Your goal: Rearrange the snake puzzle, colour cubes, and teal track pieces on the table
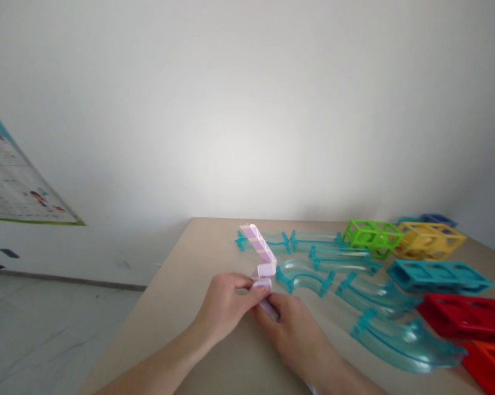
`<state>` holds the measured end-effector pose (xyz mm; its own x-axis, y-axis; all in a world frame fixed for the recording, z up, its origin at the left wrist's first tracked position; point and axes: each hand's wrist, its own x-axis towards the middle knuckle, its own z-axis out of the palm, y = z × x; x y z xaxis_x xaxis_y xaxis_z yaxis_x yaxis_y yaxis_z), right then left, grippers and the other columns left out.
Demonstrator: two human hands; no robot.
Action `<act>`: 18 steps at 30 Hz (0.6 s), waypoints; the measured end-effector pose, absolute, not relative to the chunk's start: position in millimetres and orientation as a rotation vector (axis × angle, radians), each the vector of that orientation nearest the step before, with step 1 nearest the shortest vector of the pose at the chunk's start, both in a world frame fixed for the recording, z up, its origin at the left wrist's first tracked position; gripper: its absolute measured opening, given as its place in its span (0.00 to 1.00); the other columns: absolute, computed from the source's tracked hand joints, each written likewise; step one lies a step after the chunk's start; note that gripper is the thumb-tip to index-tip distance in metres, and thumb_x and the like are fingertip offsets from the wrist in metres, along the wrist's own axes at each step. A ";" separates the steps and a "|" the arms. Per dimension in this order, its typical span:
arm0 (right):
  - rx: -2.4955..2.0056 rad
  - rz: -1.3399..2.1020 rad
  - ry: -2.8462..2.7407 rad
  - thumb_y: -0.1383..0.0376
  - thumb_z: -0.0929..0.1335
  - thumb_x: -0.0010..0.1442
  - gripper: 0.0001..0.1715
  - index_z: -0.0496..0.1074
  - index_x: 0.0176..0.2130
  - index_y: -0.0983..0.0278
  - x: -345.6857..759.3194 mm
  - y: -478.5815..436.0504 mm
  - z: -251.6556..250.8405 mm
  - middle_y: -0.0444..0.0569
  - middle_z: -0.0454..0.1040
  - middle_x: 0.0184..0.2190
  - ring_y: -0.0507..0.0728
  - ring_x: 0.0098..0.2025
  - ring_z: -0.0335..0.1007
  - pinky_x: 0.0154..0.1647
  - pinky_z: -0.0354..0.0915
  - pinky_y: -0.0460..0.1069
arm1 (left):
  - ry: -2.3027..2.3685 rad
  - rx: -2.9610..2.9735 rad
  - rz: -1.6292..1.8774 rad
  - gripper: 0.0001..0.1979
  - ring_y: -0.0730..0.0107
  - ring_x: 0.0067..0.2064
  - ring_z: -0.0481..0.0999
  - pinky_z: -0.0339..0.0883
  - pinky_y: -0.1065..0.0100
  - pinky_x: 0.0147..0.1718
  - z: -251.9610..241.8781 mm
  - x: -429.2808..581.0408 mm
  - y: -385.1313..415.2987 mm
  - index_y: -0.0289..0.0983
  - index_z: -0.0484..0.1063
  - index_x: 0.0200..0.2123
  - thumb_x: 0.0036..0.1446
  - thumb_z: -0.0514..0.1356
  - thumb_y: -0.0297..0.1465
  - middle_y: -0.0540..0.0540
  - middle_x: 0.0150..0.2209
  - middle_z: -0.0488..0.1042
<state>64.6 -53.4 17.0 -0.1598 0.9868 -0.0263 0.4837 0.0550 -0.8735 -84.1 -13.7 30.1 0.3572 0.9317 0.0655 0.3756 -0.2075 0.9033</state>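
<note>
Holding one purple-and-white folding snake (pixel 260 253) toward the counter's (pixel 177 312) left edge; our left hand (pixel 226 307) and right hand (pixel 296 334) each have a grip clenched on its lower end, hidden by fingers. About six clear track pieces (pixel 395 337) overlap. Frames: green (pixel 370 237), yellow (pixel 430 240), teal (pixel 438 276), red (pixel 465 315); orange (pixel 491 365) is cut off.

Both hands were seen together low over the desk (pixel 177 329), nearer its left edge than its right. Left hand (pixel 226 307): knuckles up, fingers curled, thumb and fingertips pinched on the lower end of the lilac strip (pixel 263 255). Right hand (pixel 292 329): back up, fingers folded under, closed on the same end from the right. Fingertips of both were touching. Forearms bare, angled in from the near edge in a V; wrists roughly straight.
</note>
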 end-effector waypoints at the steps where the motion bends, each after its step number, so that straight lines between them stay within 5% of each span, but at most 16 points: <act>1: -1.498 0.940 -1.754 0.57 0.62 0.61 0.19 0.74 0.29 0.65 65.1 -53.8 17.7 0.51 0.77 0.26 0.56 0.28 0.72 0.27 0.60 0.47 | 1.162 1.770 0.842 0.15 0.59 0.38 0.77 0.65 0.68 0.38 29.9 -83.6 -13.7 0.35 0.81 0.31 0.54 0.62 0.41 0.47 0.32 0.81; 10: -1.428 1.213 -1.652 0.50 0.58 0.65 0.25 0.62 0.23 0.62 75.7 -49.0 30.0 0.39 0.60 0.12 0.48 0.14 0.55 0.16 0.49 0.43 | 0.658 1.320 0.895 0.16 0.66 0.36 0.72 0.63 0.66 0.41 19.0 -85.4 -4.1 0.31 0.78 0.37 0.58 0.61 0.39 0.44 0.31 0.76; 18: -1.425 1.162 -1.725 0.52 0.60 0.64 0.21 0.62 0.26 0.63 76.5 -53.2 35.1 0.40 0.63 0.15 0.48 0.16 0.58 0.16 0.51 0.42 | 0.662 1.225 1.048 0.12 0.68 0.37 0.70 0.61 0.69 0.40 12.3 -83.0 -6.6 0.31 0.76 0.39 0.57 0.62 0.34 0.44 0.32 0.74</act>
<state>76.5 -53.2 35.1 -0.2341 0.9693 -0.0750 0.4333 0.0349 -0.9006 -83.0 -6.6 12.3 0.4074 0.9053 0.1206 -0.2800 -0.0019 0.9600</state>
